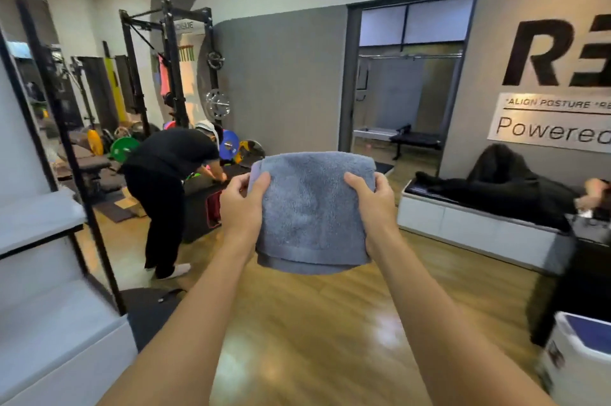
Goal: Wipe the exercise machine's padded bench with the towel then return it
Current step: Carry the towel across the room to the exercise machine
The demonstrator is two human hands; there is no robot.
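While held aloft (folded): towel (312,207).

A small gym, seen from where you stand.

You face a black power rack (172,68) with coloured weight plates (124,148) stacked at its foot, a padded bench (89,162) beside them, wood flooring (330,323), and a wall sign (552,121) reading "ALIGN POSTURE".

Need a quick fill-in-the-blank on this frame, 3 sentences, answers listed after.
1. Both hands, left and right, hold a folded ____ towel.
2. The towel is held up above the ____ floor.
3. The person in black at left is bending ____.

Missing words: grey; wooden; forward
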